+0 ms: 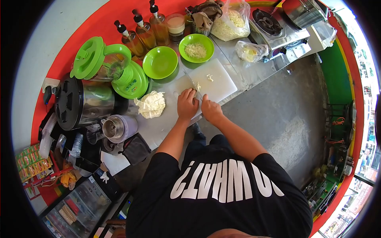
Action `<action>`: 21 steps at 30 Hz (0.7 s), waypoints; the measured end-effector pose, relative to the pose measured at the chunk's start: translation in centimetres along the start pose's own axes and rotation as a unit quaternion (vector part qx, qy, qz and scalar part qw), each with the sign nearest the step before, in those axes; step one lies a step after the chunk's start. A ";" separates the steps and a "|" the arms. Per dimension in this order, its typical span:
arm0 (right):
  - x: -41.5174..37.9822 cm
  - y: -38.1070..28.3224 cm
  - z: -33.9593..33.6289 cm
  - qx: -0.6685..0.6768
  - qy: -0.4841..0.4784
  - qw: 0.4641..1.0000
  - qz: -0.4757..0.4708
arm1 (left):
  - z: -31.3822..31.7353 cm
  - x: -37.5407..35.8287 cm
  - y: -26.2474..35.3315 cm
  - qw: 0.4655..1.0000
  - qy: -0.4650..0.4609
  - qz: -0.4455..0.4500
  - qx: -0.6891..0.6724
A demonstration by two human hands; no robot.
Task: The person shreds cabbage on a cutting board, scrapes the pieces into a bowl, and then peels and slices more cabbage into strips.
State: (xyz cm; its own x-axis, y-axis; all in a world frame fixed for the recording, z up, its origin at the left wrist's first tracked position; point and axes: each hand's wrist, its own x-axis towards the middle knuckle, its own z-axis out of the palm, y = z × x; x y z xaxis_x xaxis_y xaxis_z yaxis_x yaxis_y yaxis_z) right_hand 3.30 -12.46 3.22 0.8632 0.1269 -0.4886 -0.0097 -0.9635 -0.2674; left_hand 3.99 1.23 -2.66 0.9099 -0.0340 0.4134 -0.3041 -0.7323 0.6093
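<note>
A white cutting board (222, 81) lies on the metal counter in front of me. In my right hand (212, 109) is a kitchen knife (192, 81), its blade pointing away and to the left across the board. My left hand (187, 104) is beside the blade at the board's near left edge, fingers curled down; whatever is under them is hidden. Small pale cut pieces (209, 77) lie on the board, with more against the blade. Beyond the board, a green bowl (211, 50) holds pale shreds (195, 50). A second green bowl (160, 62) stands to its left.
Crumpled pale wrapping (151, 104) sits left of my hands. Further left are a green blender (129, 81), a large steel pot (93, 103) and a steel-lined cup (120, 129). Pump bottles (145, 31) line the back. A bag of shreds (232, 23) and a gas stove (274, 27) are at right.
</note>
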 end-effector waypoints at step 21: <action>-0.6 0.8 -1.8 -0.013 -0.031 0.999 -0.014 | -0.1 0.5 0.1 1.000 -0.014 -0.003 0.016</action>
State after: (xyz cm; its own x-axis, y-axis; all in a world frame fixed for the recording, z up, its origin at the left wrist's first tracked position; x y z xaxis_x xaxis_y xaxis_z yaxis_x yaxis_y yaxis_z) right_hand 3.71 -13.70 4.77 0.8295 0.1671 -0.5330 0.0275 -0.9653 -0.2597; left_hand 4.35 1.23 -2.31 0.9197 -0.0485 0.3896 -0.2895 -0.7543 0.5893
